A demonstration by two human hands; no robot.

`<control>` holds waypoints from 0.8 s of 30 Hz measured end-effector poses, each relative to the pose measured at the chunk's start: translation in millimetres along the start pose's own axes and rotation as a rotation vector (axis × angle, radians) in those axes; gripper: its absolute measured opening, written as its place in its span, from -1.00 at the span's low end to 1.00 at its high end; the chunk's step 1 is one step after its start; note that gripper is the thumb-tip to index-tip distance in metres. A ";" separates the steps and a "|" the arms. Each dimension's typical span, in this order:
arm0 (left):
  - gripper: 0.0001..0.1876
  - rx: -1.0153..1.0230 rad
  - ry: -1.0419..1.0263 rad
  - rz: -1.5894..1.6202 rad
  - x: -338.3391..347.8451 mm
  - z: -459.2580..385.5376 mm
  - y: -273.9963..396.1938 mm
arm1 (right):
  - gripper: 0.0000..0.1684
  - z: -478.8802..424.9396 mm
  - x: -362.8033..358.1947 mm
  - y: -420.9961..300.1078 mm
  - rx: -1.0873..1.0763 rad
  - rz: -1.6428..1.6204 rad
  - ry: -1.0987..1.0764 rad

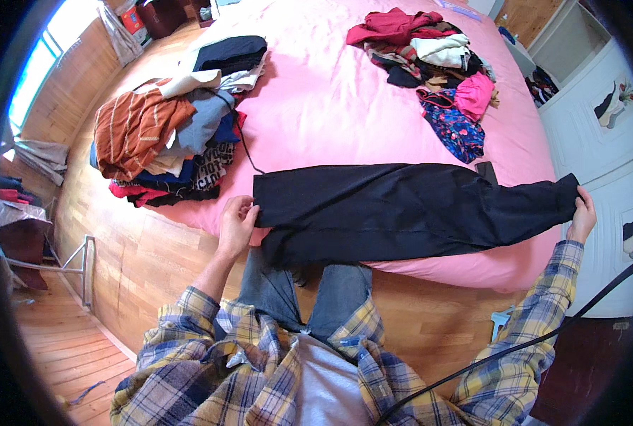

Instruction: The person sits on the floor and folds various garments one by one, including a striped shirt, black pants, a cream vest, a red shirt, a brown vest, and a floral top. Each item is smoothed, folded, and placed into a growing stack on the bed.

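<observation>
A pair of black trousers [380,207] lies stretched sideways along the near edge of a bed with a pink sheet [305,122]. My left hand [239,221] pinches the hem end of a leg at the left. At the far right, my right hand [582,213] grips the waist end, its fingers partly hidden behind the cloth. One leg's lower end sags over the bed edge above my knees. A dark flat object [486,172], perhaps a phone, shows partly behind the trousers.
Stacked clothes [140,128] stand on the bed's left side, a loose heap of clothes [423,48] at its far right. A black cable [508,349] crosses my right arm. White cabinet doors [588,122] flank the right. A metal frame [87,271] stands on the left floor.
</observation>
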State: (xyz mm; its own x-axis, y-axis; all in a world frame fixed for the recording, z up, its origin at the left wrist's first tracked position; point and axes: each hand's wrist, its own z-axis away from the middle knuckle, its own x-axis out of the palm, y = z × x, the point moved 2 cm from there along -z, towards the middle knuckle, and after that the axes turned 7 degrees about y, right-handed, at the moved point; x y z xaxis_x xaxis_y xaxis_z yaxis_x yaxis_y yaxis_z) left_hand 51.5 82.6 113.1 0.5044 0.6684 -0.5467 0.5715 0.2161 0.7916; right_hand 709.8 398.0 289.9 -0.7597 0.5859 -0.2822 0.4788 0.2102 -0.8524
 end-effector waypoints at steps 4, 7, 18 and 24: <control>-0.59 -0.312 -0.022 -0.025 10.2 4.0 -22.5 | -0.64 7.8 1.0 7.1 0.025 -0.008 -0.010; -0.64 -0.460 -0.127 -0.058 21.6 -5.9 -18.6 | -0.64 17.9 8.1 -1.3 0.042 -0.034 -0.018; -0.79 -0.928 -0.342 0.987 -10.0 35.9 44.3 | -0.64 8.6 -13.3 12.2 0.069 -0.129 -0.008; -0.70 -0.817 -0.228 0.286 8.2 79.6 -27.9 | -0.63 23.0 -0.3 3.9 0.026 -0.085 -0.004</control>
State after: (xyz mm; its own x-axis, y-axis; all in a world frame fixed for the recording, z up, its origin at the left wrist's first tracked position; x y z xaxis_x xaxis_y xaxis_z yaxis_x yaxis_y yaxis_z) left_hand 91.2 25.4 64.8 0.7232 0.6355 -0.2702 -0.1914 0.5604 0.8058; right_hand 701.8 380.6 276.5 -0.7988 0.5635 -0.2106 0.4013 0.2384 -0.8844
